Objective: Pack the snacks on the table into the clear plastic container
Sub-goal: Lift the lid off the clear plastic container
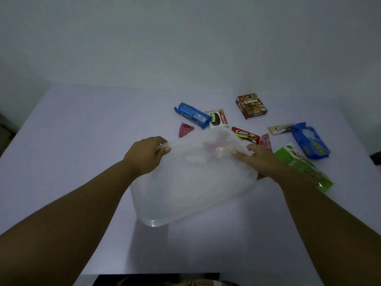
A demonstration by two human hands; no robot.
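Observation:
A clear plastic container (185, 188) is tilted above the table, blurred by motion. My left hand (147, 154) grips its far left rim and my right hand (261, 159) holds its far right side. Pink and white shapes show through its far wall. Snacks lie beyond it on the table: a blue Oreo pack (191, 115), a Choco Pie (218, 118), a pink triangular packet (185, 129), a brown Collon box (251, 106), a red Oreo bar (246, 134), a pink wrapper (266, 141), a beige bar (279, 129), a blue bag (310, 141) and a green pack (305, 166).
The white table (82, 131) ends at a far edge against a plain wall. Its right edge runs close behind the blue bag. A dark object (376, 158) sits past that edge. Something dark lies at the table's near edge, below me.

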